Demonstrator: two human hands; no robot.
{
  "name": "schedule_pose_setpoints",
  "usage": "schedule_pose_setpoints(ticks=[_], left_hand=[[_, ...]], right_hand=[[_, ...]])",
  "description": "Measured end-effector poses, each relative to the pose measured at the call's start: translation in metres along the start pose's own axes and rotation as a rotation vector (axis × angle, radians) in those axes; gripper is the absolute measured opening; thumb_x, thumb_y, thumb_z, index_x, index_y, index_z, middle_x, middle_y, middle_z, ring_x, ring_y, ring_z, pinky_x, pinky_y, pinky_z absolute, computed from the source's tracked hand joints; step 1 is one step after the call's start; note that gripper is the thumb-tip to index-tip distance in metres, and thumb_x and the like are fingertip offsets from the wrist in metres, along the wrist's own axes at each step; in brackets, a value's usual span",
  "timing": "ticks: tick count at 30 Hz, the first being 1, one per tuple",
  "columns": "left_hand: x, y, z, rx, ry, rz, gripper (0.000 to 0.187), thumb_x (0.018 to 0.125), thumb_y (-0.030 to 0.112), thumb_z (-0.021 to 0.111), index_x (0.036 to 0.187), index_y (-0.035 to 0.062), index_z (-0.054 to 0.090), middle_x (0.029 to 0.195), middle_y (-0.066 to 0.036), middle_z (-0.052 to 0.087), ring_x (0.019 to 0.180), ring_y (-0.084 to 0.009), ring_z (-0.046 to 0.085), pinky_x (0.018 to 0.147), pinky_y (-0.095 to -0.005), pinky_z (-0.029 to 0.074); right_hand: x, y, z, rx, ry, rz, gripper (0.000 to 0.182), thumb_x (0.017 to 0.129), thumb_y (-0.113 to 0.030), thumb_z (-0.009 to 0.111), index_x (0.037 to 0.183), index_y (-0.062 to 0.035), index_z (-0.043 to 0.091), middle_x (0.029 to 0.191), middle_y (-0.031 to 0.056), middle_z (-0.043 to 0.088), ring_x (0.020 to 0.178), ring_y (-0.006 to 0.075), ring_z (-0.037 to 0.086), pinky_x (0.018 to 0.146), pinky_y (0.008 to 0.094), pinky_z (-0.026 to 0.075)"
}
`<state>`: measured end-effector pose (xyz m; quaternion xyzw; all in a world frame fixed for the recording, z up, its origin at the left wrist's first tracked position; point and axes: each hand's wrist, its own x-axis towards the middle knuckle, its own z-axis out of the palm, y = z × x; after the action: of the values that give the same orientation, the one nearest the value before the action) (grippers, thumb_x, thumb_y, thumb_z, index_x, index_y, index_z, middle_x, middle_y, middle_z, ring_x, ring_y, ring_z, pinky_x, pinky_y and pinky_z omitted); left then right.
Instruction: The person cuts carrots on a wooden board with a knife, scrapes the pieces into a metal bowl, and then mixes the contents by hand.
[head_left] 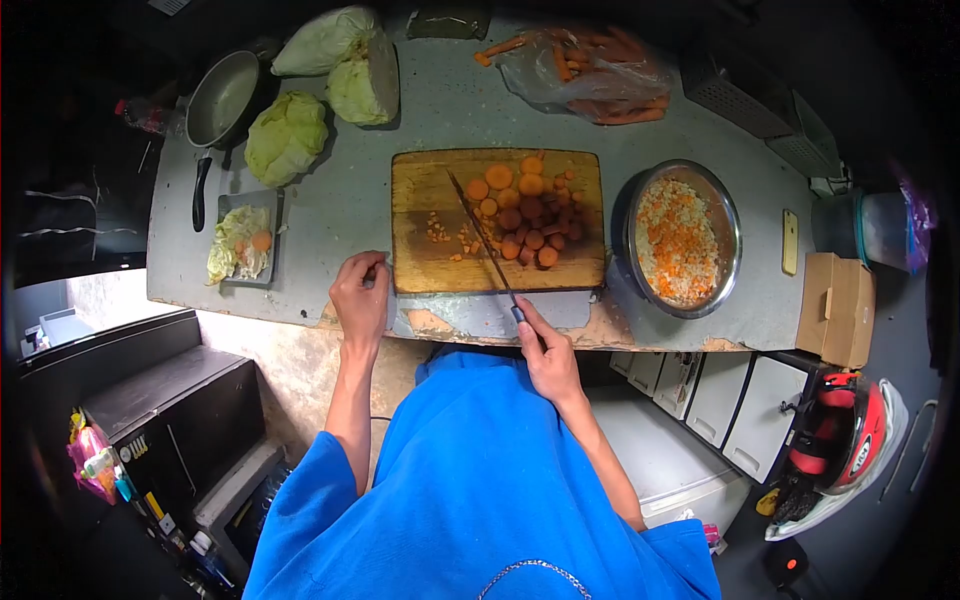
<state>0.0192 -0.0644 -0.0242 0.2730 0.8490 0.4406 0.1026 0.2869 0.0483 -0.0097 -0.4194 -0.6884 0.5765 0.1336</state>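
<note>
Apparently loosely curled left hand (359, 297) beside board (420, 190); right hand (550, 362) gripping knife (484, 240).

A scuffed grey table (460, 115) carries a wooden board (425, 190) at its centre. From there, a bag of carrots (600, 80) lies at one o'clock, a steel bowl (734, 240) and a phone (790, 242) at three, a tray (263, 206) at nine, a pan (222, 98) at ten, cabbages (287, 138) towards eleven; at twelve, something dark (448, 22), too dim to name.
</note>
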Motion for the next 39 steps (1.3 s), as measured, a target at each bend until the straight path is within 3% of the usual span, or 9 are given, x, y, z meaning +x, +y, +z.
schedule_pose_setpoints(ticks=[2,4,7,14,22,28,34,37,39], left_hand=[[0.003,0.003,0.004,0.012,0.018,0.034,0.016,0.092,0.0,0.065,0.104,-0.0036,0.076,0.104,-0.017,0.074,0.096,-0.0335,0.071,0.083,-0.0402,0.057],[0.006,0.003,0.003,0.026,0.042,0.066,0.016,0.092,0.0,0.065,0.103,-0.0035,0.077,0.104,-0.018,0.074,0.094,-0.0334,0.072,0.082,-0.0401,0.057],[0.009,-0.003,-0.001,0.163,-0.006,0.23,0.017,0.09,0.0,0.066,0.103,-0.003,0.077,0.105,-0.017,0.075,0.091,-0.03,0.074,0.083,-0.0342,0.057],[0.02,0.0,-0.004,0.164,-0.118,0.018,0.016,0.083,0.0,0.065,0.094,-0.0035,0.076,0.095,-0.019,0.072,0.083,-0.0339,0.071,0.077,-0.0401,0.056],[0.015,-0.008,-0.018,0.192,-0.196,0.158,0.018,0.08,0.002,0.068,0.095,-0.003,0.077,0.091,-0.019,0.072,0.077,-0.031,0.071,0.074,-0.0377,0.056],[0.026,0.002,-0.012,0.331,-0.227,0.067,0.012,0.077,0.003,0.066,0.086,-0.003,0.072,0.088,-0.022,0.071,0.077,-0.039,0.07,0.07,-0.0435,0.055],[0.035,0.029,-0.027,0.257,-0.27,0.028,0.012,0.076,0.006,0.07,0.083,-0.0028,0.069,0.074,-0.014,0.067,0.069,-0.0251,0.069,0.066,-0.0361,0.053],[0.033,0.058,-0.006,0.17,-0.281,0.174,0.012,0.079,0.006,0.07,0.087,-0.0022,0.07,0.083,-0.013,0.069,0.07,-0.0218,0.068,0.064,-0.0342,0.053],[0.028,0.068,0.026,-0.039,-0.418,0.287,0.013,0.083,0.008,0.07,0.092,0.0002,0.073,0.095,-0.017,0.069,0.08,-0.0297,0.067,0.071,-0.0401,0.054]], right_hand=[[-0.001,-0.011,-0.003,-0.002,0.016,-0.012,0.043,0.108,-0.027,0.057,0.149,-0.0138,0.059,0.069,-0.002,0.054,0.067,0.006,0.049,0.066,0.0251,0.045],[-0.002,-0.026,-0.008,-0.027,-0.008,0.109,0.04,0.107,-0.023,0.057,0.145,-0.0121,0.061,0.137,0.02,0.067,0.13,0.0291,0.063,0.104,0.0332,0.05],[-0.005,-0.013,-0.008,-0.022,0.037,0.102,0.041,0.107,-0.024,0.057,0.147,-0.0143,0.06,0.13,0.0209,0.071,0.12,0.0238,0.07,0.099,0.0327,0.051],[-0.003,-0.005,-0.014,0.055,0.052,0.095,0.042,0.107,-0.026,0.058,0.148,-0.0137,0.059,0.113,0.0191,0.076,0.096,0.0114,0.068,0.091,0.0311,0.052],[-0.004,-0.013,-0.019,0.095,0.046,0.046,0.042,0.108,-0.025,0.057,0.148,-0.0114,0.059,0.135,0.0218,0.068,0.13,0.0238,0.063,0.104,0.0327,0.048],[-0.007,-0.016,-0.025,0.104,-0.009,0.097,0.042,0.108,-0.024,0.057,0.147,-0.0106,0.059,0.135,0.0203,0.069,0.129,0.0247,0.064,0.105,0.033,0.048],[-0.012,-0.01,-0.033,0.117,0.03,0.035,0.041,0.108,-0.024,0.056,0.147,-0.0096,0.059,0.137,0.0184,0.068,0.13,0.0239,0.064,0.106,0.0325,0.047],[-0.013,0.0,-0.034,0.151,0.048,0.036,0.041,0.108,-0.024,0.056,0.147,-0.0097,0.059,0.139,0.0175,0.067,0.132,0.0232,0.062,0.107,0.0322,0.046],[-0.015,-0.001,-0.035,0.166,0.033,0.048,0.041,0.108,-0.024,0.056,0.147,-0.0096,0.059,0.139,0.0173,0.067,0.133,0.0231,0.061,0.108,0.0318,0.046]])
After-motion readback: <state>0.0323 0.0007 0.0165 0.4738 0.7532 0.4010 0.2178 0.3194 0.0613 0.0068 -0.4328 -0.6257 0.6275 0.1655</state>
